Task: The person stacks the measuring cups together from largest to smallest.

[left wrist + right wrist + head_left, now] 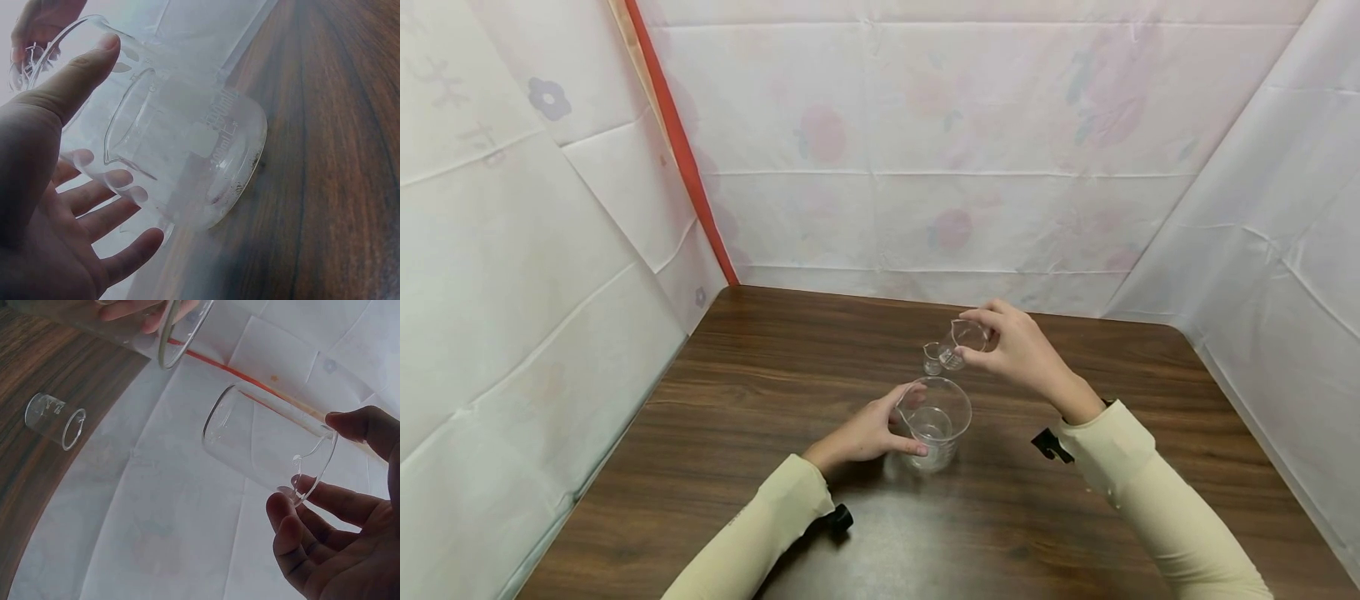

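Observation:
My left hand [867, 432] holds a large clear glass beaker [953, 402] round its side, thumb at the front and fingers behind. Nested within it is a smaller beaker [128, 125], its spout and rim visible through the outer wall in the left wrist view. By its rim, between thumb and fingertips, my right hand [1021, 348] pinches a small glass beaker [262, 437] above the table, behind the large one. A tiny beaker [53, 420] stands upright on the table just left of the small one in the head view.
The dark wood-grain table [760, 417] runs back to a pale printed curtain [880, 142]. More white sheeting [512, 275] hangs at the left and right, with a red strip [673, 125] in the back left corner. Black wrist mounts [1051, 446] sit at both cuffs.

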Action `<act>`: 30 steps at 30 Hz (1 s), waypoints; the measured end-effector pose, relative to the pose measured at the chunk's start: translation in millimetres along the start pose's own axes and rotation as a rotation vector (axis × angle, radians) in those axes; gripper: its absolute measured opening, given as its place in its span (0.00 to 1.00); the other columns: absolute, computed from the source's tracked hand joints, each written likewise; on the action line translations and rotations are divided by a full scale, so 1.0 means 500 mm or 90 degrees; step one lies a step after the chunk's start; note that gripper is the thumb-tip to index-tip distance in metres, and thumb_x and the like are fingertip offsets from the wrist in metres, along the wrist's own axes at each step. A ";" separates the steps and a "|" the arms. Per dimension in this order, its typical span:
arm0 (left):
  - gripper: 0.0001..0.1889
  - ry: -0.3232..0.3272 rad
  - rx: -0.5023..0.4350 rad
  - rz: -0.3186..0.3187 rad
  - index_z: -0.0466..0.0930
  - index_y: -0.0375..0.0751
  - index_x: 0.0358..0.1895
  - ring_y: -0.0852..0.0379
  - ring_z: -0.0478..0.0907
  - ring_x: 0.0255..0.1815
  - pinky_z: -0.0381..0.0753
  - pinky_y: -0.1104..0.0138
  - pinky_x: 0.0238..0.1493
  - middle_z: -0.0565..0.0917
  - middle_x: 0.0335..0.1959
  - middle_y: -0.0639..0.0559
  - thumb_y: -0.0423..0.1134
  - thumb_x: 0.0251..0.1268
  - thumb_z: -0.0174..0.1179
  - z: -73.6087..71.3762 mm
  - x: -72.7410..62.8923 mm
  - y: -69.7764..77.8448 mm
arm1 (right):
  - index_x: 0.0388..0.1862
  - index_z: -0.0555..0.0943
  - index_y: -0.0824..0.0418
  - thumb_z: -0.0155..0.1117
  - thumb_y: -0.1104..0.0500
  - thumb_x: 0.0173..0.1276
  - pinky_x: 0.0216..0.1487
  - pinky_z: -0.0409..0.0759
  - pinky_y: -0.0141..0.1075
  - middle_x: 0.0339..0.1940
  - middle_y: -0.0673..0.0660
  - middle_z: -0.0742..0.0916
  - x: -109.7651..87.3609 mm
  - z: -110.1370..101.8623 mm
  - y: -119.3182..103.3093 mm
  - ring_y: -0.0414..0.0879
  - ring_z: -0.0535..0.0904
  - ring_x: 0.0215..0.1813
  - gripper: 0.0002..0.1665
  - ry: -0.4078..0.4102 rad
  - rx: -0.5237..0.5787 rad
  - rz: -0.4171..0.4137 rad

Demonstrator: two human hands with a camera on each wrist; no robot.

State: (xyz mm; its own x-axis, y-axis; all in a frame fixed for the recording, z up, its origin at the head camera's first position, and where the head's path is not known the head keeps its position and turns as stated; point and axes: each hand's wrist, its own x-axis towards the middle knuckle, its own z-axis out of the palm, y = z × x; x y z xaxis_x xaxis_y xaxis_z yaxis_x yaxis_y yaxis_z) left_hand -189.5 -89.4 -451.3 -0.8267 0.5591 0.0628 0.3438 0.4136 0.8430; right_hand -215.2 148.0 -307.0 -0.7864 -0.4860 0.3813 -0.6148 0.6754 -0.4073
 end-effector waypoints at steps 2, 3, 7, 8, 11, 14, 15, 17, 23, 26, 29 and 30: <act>0.47 -0.001 -0.001 -0.004 0.56 0.47 0.75 0.54 0.69 0.70 0.76 0.54 0.62 0.71 0.70 0.45 0.47 0.53 0.73 0.000 0.000 0.000 | 0.53 0.83 0.64 0.73 0.58 0.58 0.33 0.74 0.35 0.35 0.56 0.80 -0.001 0.000 -0.003 0.51 0.76 0.32 0.24 -0.004 0.001 -0.001; 0.47 -0.002 -0.002 -0.004 0.56 0.47 0.75 0.54 0.69 0.70 0.76 0.54 0.62 0.71 0.70 0.45 0.47 0.53 0.73 0.000 0.000 0.000 | 0.53 0.83 0.64 0.73 0.58 0.58 0.33 0.74 0.35 0.34 0.56 0.79 -0.001 0.000 -0.003 0.50 0.76 0.32 0.24 -0.005 0.002 -0.001; 0.46 -0.003 -0.007 -0.009 0.56 0.47 0.75 0.53 0.68 0.70 0.75 0.53 0.62 0.71 0.70 0.44 0.47 0.54 0.73 0.000 -0.001 0.001 | 0.53 0.83 0.63 0.73 0.58 0.58 0.33 0.75 0.34 0.33 0.55 0.79 -0.003 0.002 -0.005 0.46 0.75 0.31 0.23 -0.008 0.003 -0.004; 0.46 -0.003 -0.008 -0.008 0.56 0.47 0.74 0.53 0.69 0.70 0.75 0.53 0.62 0.71 0.70 0.44 0.47 0.54 0.73 0.000 -0.001 0.002 | 0.53 0.83 0.63 0.73 0.58 0.58 0.33 0.75 0.34 0.33 0.55 0.79 -0.003 0.002 -0.006 0.45 0.74 0.31 0.23 -0.009 0.005 -0.006; 0.46 -0.001 -0.010 -0.008 0.57 0.48 0.74 0.53 0.69 0.70 0.75 0.54 0.62 0.71 0.70 0.44 0.46 0.54 0.73 0.000 -0.001 0.004 | 0.53 0.83 0.63 0.73 0.57 0.58 0.34 0.76 0.34 0.33 0.55 0.79 -0.004 0.002 -0.009 0.45 0.75 0.31 0.23 -0.014 0.012 -0.011; 0.45 0.000 -0.011 -0.007 0.57 0.49 0.74 0.54 0.69 0.70 0.75 0.54 0.62 0.72 0.70 0.44 0.46 0.54 0.73 0.000 -0.002 0.005 | 0.53 0.82 0.63 0.73 0.57 0.58 0.34 0.77 0.35 0.35 0.56 0.80 -0.005 0.001 -0.012 0.47 0.77 0.31 0.24 -0.018 0.016 -0.020; 0.45 0.000 -0.011 -0.008 0.57 0.50 0.74 0.54 0.69 0.70 0.75 0.54 0.62 0.72 0.70 0.44 0.46 0.54 0.73 0.000 -0.001 0.004 | 0.53 0.82 0.64 0.74 0.57 0.58 0.34 0.77 0.35 0.35 0.56 0.80 -0.005 0.001 -0.014 0.47 0.77 0.32 0.24 -0.018 0.017 -0.022; 0.45 -0.001 -0.011 -0.008 0.57 0.51 0.74 0.55 0.68 0.70 0.75 0.54 0.62 0.71 0.70 0.44 0.46 0.54 0.73 0.000 -0.001 0.004 | 0.53 0.83 0.63 0.74 0.57 0.57 0.33 0.77 0.34 0.37 0.56 0.81 -0.006 0.001 -0.015 0.46 0.77 0.32 0.24 -0.018 0.016 -0.030; 0.45 -0.004 -0.005 -0.007 0.57 0.53 0.73 0.54 0.69 0.70 0.76 0.55 0.62 0.71 0.70 0.45 0.49 0.54 0.73 -0.001 -0.001 0.003 | 0.52 0.83 0.62 0.74 0.58 0.57 0.32 0.77 0.32 0.41 0.56 0.83 -0.010 0.004 -0.019 0.48 0.78 0.33 0.23 -0.035 0.031 -0.056; 0.45 -0.005 -0.004 -0.008 0.57 0.53 0.73 0.54 0.69 0.70 0.76 0.55 0.62 0.71 0.70 0.45 0.50 0.54 0.73 -0.001 -0.001 0.002 | 0.52 0.83 0.63 0.73 0.59 0.56 0.32 0.77 0.31 0.42 0.55 0.83 -0.012 0.004 -0.020 0.47 0.77 0.33 0.23 -0.046 0.039 -0.058; 0.46 -0.006 -0.004 -0.009 0.57 0.54 0.74 0.55 0.68 0.70 0.76 0.55 0.62 0.71 0.70 0.45 0.51 0.53 0.73 -0.001 -0.001 0.001 | 0.52 0.83 0.63 0.73 0.59 0.57 0.32 0.77 0.31 0.43 0.55 0.84 -0.013 0.004 -0.022 0.44 0.76 0.33 0.23 -0.053 0.040 -0.057; 0.46 -0.005 -0.004 -0.008 0.57 0.54 0.74 0.55 0.69 0.70 0.76 0.55 0.62 0.72 0.70 0.45 0.51 0.53 0.73 -0.001 -0.001 0.001 | 0.53 0.83 0.63 0.73 0.59 0.57 0.32 0.77 0.31 0.43 0.55 0.84 -0.013 0.005 -0.022 0.43 0.76 0.33 0.23 -0.054 0.040 -0.057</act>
State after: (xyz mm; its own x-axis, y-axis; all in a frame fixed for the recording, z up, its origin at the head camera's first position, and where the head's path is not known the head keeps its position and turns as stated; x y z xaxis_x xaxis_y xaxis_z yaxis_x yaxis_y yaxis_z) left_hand -189.1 -89.6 -450.6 -0.8274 0.5595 0.0474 0.3304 0.4168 0.8468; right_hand -203.3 142.5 -307.0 -0.7284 -0.5903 0.3479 -0.6836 0.5917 -0.4273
